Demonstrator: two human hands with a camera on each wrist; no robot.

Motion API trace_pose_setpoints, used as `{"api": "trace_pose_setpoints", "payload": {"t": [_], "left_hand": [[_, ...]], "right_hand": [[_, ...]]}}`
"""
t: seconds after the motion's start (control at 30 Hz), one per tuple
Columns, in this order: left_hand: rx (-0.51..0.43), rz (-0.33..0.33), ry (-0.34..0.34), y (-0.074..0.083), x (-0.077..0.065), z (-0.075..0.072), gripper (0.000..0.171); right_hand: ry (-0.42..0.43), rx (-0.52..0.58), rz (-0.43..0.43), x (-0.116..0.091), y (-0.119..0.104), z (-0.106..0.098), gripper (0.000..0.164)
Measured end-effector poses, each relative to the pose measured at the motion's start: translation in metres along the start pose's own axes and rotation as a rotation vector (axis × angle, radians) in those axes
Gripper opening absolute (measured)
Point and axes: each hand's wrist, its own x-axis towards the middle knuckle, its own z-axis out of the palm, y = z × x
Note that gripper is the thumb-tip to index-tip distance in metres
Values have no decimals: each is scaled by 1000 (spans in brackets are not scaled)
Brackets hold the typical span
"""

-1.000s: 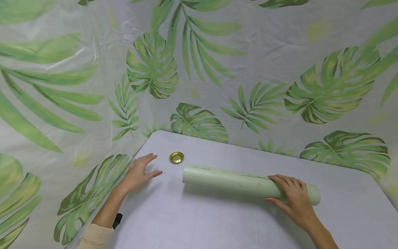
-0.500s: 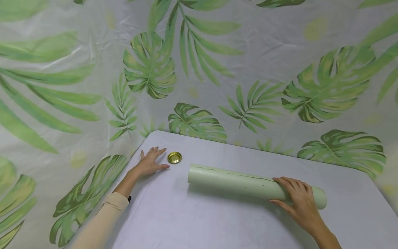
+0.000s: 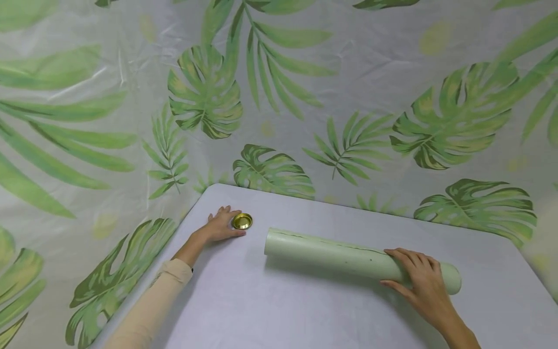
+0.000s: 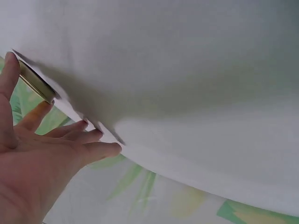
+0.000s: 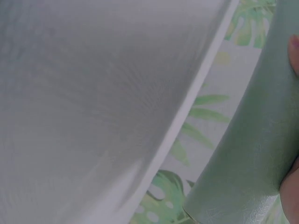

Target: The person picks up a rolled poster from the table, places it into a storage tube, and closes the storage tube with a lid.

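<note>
On the white table, near its back left corner, lies a small round gold metal dish (image 3: 242, 221). My left hand (image 3: 220, 229) pinches it with the thumb on the near side and the index finger on the far side. In the left wrist view, the dish (image 4: 36, 81) shows edge-on between thumb and index finger, and the other fingers spread along the tabletop. My right hand (image 3: 420, 281) grips a pale green roll (image 3: 327, 254) of sheet material near its right end, thumb in front and fingers over the top. The roll's long loose edge runs along its upper side, and its shadow falls below.
The white tabletop (image 3: 305, 315) has rounded back corners. Right behind it and along its left side hangs a leaf-patterned sheet (image 3: 279, 97). The roll's left end lies a short way right of the dish.
My left hand has moved right to the gold dish and its thumb and index finger have come round it. The roll in my right hand has shifted slightly right.
</note>
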Motion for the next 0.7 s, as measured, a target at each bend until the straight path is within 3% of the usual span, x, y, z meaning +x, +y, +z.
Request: {"api": "trace_pose_setpoints", "payload": {"t": [0.27,0.4,0.57,0.7], "left_hand": [[57,5,16,6,6,-1,77],[57,71,60,6,6,-2,73],[-125,186,112,15,-6,-11,70],[-319,242,108,26,-20,-20,71]], "right_hand": [[-10,-15,-20,1,0,0,81],[-14,-20,-24,2,0,0,79],[-14,-25,-12,4,-1,2,81],[-13,-30,-2,6,0,4,82]]}}
